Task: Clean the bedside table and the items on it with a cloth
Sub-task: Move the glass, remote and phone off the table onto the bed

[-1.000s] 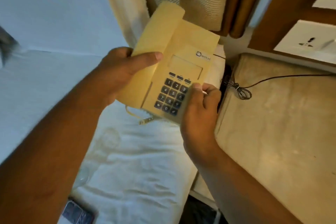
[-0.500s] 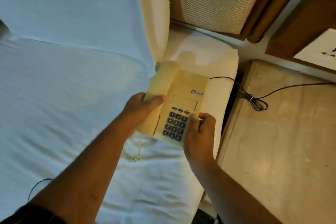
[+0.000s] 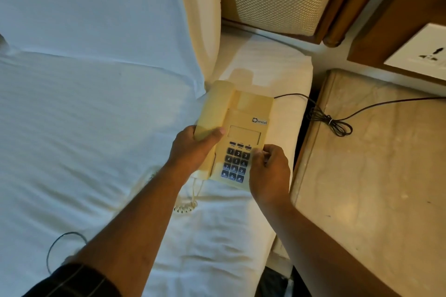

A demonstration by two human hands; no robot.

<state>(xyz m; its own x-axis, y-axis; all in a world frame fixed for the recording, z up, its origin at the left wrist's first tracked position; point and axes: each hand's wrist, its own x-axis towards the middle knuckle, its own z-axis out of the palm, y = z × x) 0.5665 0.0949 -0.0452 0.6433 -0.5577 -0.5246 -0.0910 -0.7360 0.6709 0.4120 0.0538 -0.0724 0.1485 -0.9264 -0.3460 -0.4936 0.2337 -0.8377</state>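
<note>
Two hands are seen gripping a beige telephone over the white bed. The handset side is clasped by the left hand, thumb laid across the top; the keypad edge is pinched by the curled fingers of the right hand. Whether the telephone rests on the sheet cannot be told. A coiled cord hangs below. A dark cable lies bundled on the marble worktop beside the bed.
</note>
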